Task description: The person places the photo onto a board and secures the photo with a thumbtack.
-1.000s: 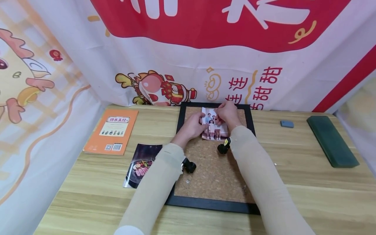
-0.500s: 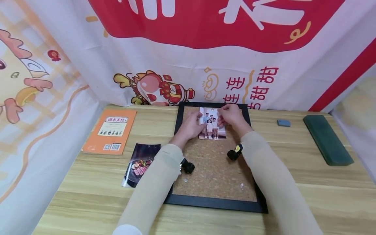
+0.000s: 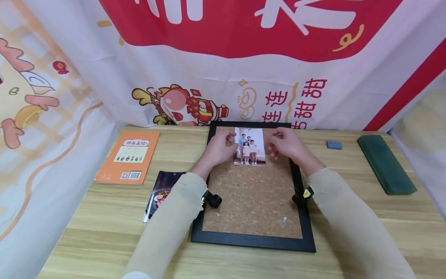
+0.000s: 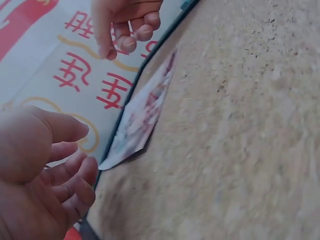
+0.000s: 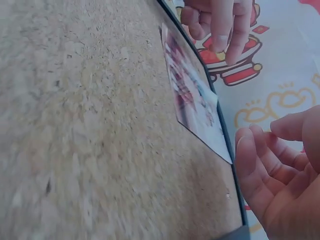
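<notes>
A family photo (image 3: 249, 146) lies near the top of a black-framed corkboard (image 3: 251, 193), its lower edge slightly raised in both wrist views. Just left of the photo is my left hand (image 3: 220, 148), fingers loosely bent and nothing seen in them; the left wrist view shows a gap between the hand (image 4: 50, 175) and the photo (image 4: 142, 115). On the other side my right hand (image 3: 287, 144) hovers over the board's right part, fingers relaxed. Its thumb and index finger come close together in the right wrist view, with no object visible between them.
Two small clear bits, one a clear speck (image 3: 285, 219), sit low on the cork. Left of the board lie a food picture (image 3: 162, 193), partly under my sleeve, and an orange book (image 3: 129, 157). A blue block (image 3: 333, 145) and a dark green slab (image 3: 386, 164) lie right.
My right hand has drawn back from the photo to the right, uncovering it. The left hand has shifted slightly left and off the photo. The photo stays in place on the board.
</notes>
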`<action>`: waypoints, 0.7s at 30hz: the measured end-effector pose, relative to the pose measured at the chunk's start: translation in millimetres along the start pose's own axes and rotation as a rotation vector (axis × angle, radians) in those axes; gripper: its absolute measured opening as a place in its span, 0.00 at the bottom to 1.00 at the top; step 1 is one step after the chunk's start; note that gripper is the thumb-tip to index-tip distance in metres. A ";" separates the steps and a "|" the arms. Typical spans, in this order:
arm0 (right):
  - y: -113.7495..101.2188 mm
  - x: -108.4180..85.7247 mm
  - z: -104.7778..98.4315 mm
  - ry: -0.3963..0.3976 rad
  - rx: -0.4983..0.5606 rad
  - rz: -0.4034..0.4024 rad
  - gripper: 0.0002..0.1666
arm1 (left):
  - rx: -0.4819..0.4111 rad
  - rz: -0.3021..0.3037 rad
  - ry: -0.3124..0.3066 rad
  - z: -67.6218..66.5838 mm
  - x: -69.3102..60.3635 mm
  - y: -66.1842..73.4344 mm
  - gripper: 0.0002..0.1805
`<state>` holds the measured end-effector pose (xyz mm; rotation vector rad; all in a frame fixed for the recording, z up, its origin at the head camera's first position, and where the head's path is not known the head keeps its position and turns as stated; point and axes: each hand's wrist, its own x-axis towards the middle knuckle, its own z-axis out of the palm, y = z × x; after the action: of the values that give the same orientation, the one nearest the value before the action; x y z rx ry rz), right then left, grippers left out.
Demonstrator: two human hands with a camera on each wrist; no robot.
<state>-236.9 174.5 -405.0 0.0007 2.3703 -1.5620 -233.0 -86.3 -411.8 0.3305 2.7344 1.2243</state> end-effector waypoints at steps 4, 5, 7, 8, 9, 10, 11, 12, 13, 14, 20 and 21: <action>-1.2 -11.6 -8.3 -0.004 -0.074 -0.038 0.19 | -0.018 -0.003 -0.025 -10.6 -11.0 4.5 0.23; -1.2 -15.0 -10.3 -0.002 -0.105 -0.057 0.18 | -0.021 -0.004 -0.030 -13.4 -13.8 4.7 0.23; -0.7 -22.4 -14.1 0.000 -0.188 -0.096 0.17 | -0.028 -0.008 -0.035 -18.4 -19.8 4.0 0.23; -0.2 -26.4 -15.8 -0.002 -0.225 -0.116 0.16 | -0.030 -0.011 -0.037 -20.9 -23.0 3.2 0.23; 0.4 -30.4 -17.4 -0.004 -0.258 -0.134 0.16 | -0.035 -0.012 -0.043 -23.7 -26.5 2.5 0.23; 1.1 -34.6 -18.7 -0.005 -0.290 -0.147 0.16 | -0.038 -0.011 -0.049 -26.3 -29.8 1.1 0.23; 2.2 -38.8 -20.1 -0.007 -0.315 -0.159 0.15 | -0.039 -0.007 -0.051 -28.8 -33.2 -0.4 0.23; 3.3 -42.9 -21.5 -0.008 -0.334 -0.167 0.15 | -0.035 0.003 -0.053 -31.3 -36.9 -2.1 0.23; 4.4 -47.0 -22.8 -0.008 -0.345 -0.174 0.15 | -0.032 0.014 -0.055 -34.0 -40.5 -3.8 0.23; 5.5 -51.1 -24.3 -0.004 -0.359 -0.177 0.14 | -0.025 0.027 -0.056 -36.7 -44.4 -5.5 0.23; 12.1 -73.9 -33.1 0.024 -0.428 -0.199 0.15 | 0.019 0.073 -0.056 -51.4 -66.6 -14.8 0.23; 13.0 -77.6 -34.5 0.026 -0.436 -0.199 0.15 | 0.030 0.071 -0.056 -53.7 -70.1 -15.7 0.23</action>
<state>-169.3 223.5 -384.8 -0.3180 2.7513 -1.0905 -178.4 -152.7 -386.1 0.4618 2.7168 1.1732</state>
